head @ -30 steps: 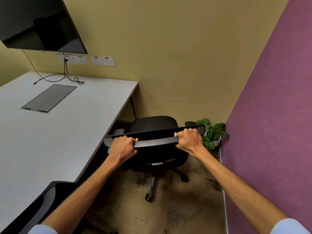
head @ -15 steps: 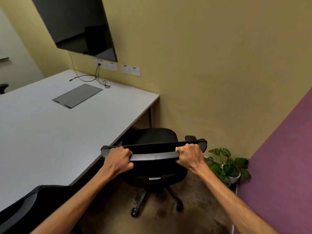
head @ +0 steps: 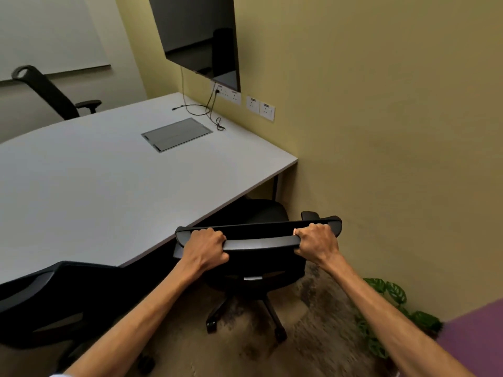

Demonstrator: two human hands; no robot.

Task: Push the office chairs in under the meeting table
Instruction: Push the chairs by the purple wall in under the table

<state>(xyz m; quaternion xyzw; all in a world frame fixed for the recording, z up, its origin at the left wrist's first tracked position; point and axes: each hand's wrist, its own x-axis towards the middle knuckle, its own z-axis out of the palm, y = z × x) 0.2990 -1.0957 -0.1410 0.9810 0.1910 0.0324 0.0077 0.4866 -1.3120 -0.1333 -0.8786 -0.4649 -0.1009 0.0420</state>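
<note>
A black office chair (head: pixel 258 242) stands at the right end of the white meeting table (head: pixel 109 186), its seat partly under the table's edge, close to the yellow wall. My left hand (head: pixel 205 247) grips the left part of the backrest's top bar. My right hand (head: pixel 317 240) grips the right part of the same bar. A second black chair (head: pixel 54 292) stands at the lower left, its back against the table's near edge. A third chair (head: pixel 51 92) stands at the table's far side, apart from it.
A potted plant (head: pixel 392 317) sits on the floor at the right, by the corner of the yellow and purple walls. A dark screen (head: pixel 201 36) hangs above the table, with sockets and a cable below. A grey cable hatch (head: pixel 177 134) lies in the tabletop.
My view has swung left and the chair has rolled closer to the table; the far chair and whiteboard now show. Both hands keep their grip on the backrest.
</note>
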